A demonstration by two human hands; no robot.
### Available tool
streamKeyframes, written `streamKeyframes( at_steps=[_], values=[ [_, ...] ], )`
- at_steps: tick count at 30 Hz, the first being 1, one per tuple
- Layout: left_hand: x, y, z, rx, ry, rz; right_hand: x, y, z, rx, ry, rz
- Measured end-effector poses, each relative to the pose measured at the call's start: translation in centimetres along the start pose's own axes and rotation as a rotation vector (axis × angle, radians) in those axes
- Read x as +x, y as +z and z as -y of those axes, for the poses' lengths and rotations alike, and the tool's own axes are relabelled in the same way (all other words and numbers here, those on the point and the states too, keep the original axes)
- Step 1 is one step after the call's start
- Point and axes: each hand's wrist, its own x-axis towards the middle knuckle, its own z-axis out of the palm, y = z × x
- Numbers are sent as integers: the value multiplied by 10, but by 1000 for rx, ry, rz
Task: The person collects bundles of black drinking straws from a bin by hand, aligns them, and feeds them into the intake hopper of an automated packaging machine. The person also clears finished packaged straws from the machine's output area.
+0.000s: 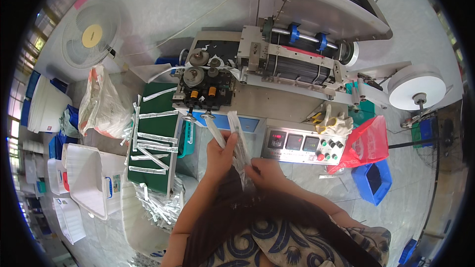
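In front of my body, my left hand (220, 157) is closed round long, narrow white strip packets, with one flat white strip (214, 132) sticking up beside its thumb. A bundle of shiny white strip packets (238, 141) stands upright between my two hands. Its lower end is in the closed fingers of my right hand (265, 172). To the left, several matching strips (153, 136) lie spread over a green conveyor belt (154, 100). Beyond my hands stands a packing machine with metal rollers (194, 75) and two orange springs.
A control panel (297, 154) with knobs and lit displays is ahead right, with pale gloves (336, 122) and a red plastic bag (367, 143) beside it. A heap of strips (158, 206) lies below the belt's end. White bins (91, 180), a fan (92, 35) and a blue bin (372, 182) stand around.
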Motion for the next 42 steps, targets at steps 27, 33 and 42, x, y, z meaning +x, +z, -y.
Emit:
streamKeyframes(
  at_steps=[27, 33, 42],
  values=[
    [84, -214, -12, 959, 418, -638, -54, -57, -52, 21, 147, 242],
    [39, -58, -56, 65, -9, -94, 25, -20, 29, 1082, 491, -57],
    [3, -21, -10, -201, -364, 207, 22, 19, 14, 71, 127, 131]
  ],
)
